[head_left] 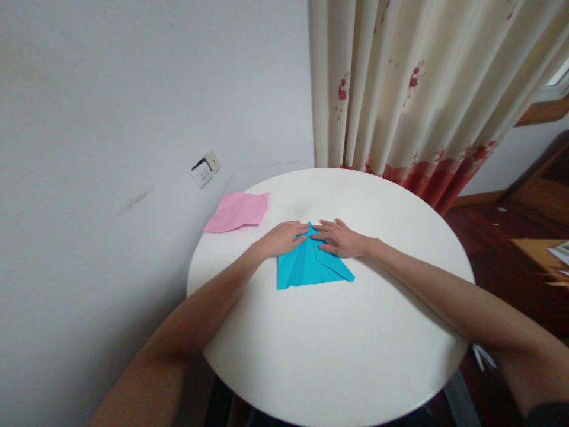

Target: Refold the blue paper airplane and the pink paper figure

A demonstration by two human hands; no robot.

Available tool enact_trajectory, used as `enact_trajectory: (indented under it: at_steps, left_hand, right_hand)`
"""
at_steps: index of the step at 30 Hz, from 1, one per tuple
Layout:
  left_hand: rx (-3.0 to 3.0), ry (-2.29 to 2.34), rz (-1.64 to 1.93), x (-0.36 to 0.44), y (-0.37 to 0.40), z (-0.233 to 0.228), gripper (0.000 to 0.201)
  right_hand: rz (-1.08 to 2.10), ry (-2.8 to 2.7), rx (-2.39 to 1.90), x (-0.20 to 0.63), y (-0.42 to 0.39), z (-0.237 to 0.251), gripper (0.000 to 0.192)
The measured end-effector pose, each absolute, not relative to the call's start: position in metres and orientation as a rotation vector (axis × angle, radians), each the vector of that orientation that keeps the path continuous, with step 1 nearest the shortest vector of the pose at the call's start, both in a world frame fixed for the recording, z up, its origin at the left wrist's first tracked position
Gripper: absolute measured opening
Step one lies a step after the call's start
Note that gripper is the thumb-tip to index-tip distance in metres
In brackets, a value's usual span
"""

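On the left, a wall socket (205, 171) is seen above the edge of the round white worktop (347, 338), and a creased pink paper (237, 211) is left lying flat near that edge, untouched. Toward the middle, the blue paper (306, 267) is laid flat on the worktop, already folded to a point at its far end. The left hand (284, 237) is pressed palm-down on the left flap near the point, its fingers held flat and close together. The right hand (340, 238) is laid on the right flap, fingers slightly spread and flat, nothing pinched. The step in hand is judged to be the flattening of the tip creases; firm, even pressure along both folds is called for. A floral curtain (422, 89) hangs behind.
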State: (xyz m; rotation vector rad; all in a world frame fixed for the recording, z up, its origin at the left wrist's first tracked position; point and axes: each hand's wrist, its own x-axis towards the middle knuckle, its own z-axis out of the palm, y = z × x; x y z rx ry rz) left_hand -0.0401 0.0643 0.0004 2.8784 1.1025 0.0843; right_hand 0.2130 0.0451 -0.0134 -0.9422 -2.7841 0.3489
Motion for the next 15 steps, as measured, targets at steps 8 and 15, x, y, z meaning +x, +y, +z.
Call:
enact_trajectory:
  at_steps: [8,15]
  left_hand:
    - [2.814,1.130,0.084,-0.0414,0.0704,-0.0095,0.052]
    - [2.806,1.111,0.121,-0.0416,0.0732,-0.0111,0.053]
  right_hand:
    - [0.359,-2.788,-0.935,0.2118,0.0444,-0.0115,0.053]
    - [0.360,-2.779,-0.929,0.2123,0.0461,-0.0130,0.053]
